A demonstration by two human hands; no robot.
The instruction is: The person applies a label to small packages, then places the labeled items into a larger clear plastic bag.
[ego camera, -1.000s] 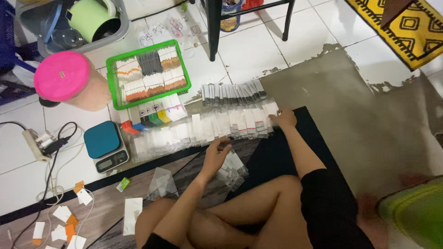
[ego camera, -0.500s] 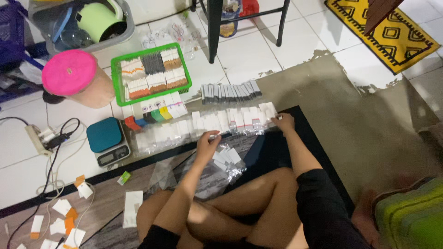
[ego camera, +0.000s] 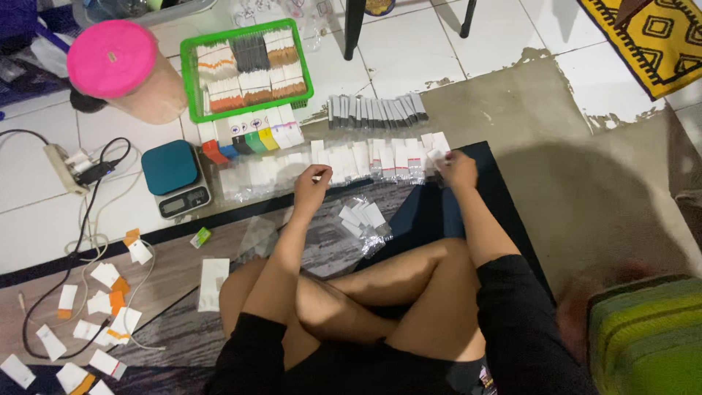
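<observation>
Cross-legged on the floor, my left hand [ego camera: 313, 183] pinches one white packet [ego camera: 320, 170] from the row [ego camera: 344, 164] laid within reach; my right hand [ego camera: 457, 170] pinches another packet [ego camera: 437, 155] at the row's end.

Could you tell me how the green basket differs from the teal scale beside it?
The green basket is an open, walled tray filled with rows of small packets; the teal scale is a flat, closed slab with nothing on it. The basket lies farther from the person, the scale nearer. Both rest on the tiled floor, untouched.
</observation>
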